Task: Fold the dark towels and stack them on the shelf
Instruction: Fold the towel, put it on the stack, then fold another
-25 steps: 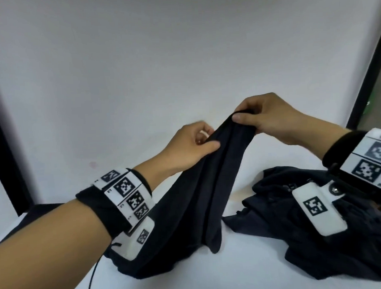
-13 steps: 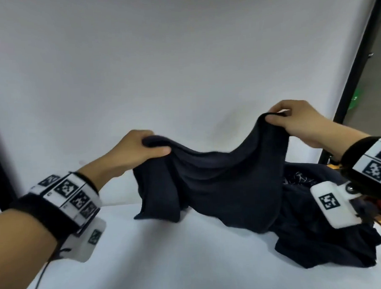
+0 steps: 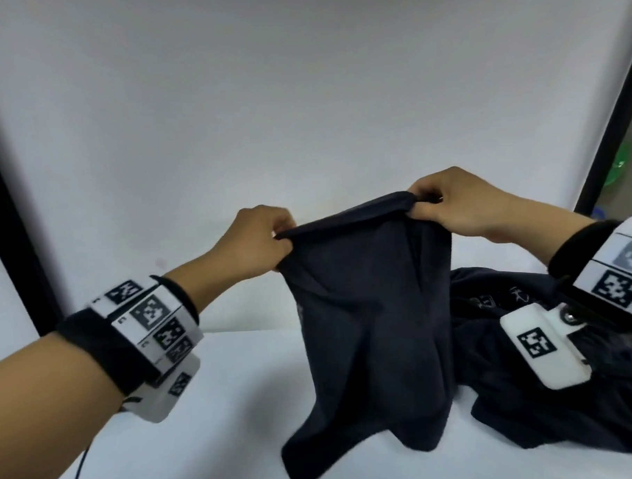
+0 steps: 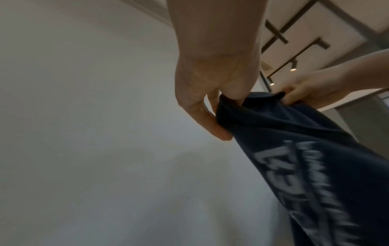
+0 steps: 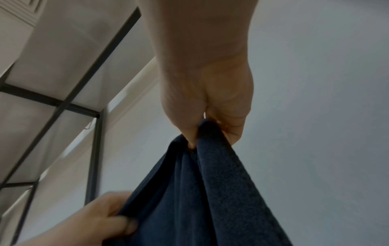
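Dark towel (image 3: 368, 309) — between both hands (image 3: 256, 242)

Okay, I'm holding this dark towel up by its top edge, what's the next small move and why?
Probably lower it flat onto the white table: the left hand and right hand pinch the dark towel by its top edge, and its bottom already drags there.

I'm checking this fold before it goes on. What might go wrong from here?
The held towel hangs bunched and uneven from the left hand and right hand, so the fold may come out crooked. Its lower end drags on the table and may crease. It hangs close to the pile of dark towels and might snag it.
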A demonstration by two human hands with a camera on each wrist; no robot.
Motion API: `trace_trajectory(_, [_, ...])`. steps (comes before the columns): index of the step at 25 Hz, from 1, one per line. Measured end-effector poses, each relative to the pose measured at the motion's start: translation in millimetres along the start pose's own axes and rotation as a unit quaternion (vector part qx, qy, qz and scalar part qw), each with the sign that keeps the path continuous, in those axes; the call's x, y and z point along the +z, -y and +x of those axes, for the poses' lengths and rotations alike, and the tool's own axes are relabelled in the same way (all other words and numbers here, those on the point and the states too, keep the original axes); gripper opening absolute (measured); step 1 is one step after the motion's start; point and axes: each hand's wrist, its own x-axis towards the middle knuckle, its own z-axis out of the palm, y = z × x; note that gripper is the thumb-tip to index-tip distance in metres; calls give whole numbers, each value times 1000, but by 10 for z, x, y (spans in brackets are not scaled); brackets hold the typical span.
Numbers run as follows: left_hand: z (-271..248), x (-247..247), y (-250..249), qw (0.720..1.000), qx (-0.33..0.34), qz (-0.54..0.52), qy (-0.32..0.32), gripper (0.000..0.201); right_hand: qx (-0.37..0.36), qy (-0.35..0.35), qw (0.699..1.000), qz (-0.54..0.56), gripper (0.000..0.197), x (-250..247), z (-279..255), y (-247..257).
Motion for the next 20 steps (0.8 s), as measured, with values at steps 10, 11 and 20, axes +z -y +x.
trace_trajectory(10, [-15, -351, 478, 988, -134, -80, -3, 19, 165, -50, 985, 18, 7, -191, -66, -674])
trace_trajectory(11, [-2, -334, 467, 983, -150, -103, -36, 26, 198, -34, 980, 13, 10, -179, -90, -679])
trace_trajectory(20, [-53, -170, 35, 946, -164, -277, 37, 10, 79, 173, 896, 402, 28, 295, -344, 455])
